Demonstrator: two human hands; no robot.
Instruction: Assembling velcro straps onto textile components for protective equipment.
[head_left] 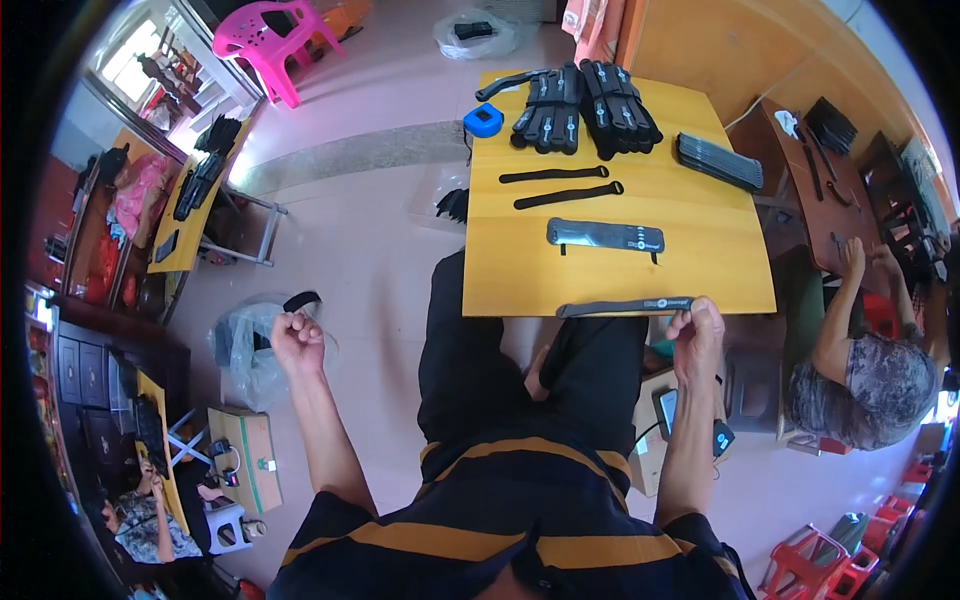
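Observation:
My left hand [298, 345] is closed at the left, away from the table, with a short curved black strap [302, 300] showing above its fingers. Over the near edge of the yellow table [710, 265], my right hand [698, 328] pinches the right end of a long dark strip with pale print [615, 308]. Just beyond the strip lies a flat grey printed sleeve [605, 236] with small black tabs under it. Two black straps with looped ends, one nearer [565, 196] and one farther [550, 175], lie side by side behind that.
Bundled black straps [548, 110] and a blue tape measure [484, 121] occupy the table's far side. A stack of grey sleeves [718, 162] sits far right. A clear plastic bag [245, 360] rests on the floor by my left hand. Another person [865, 385] works at the right.

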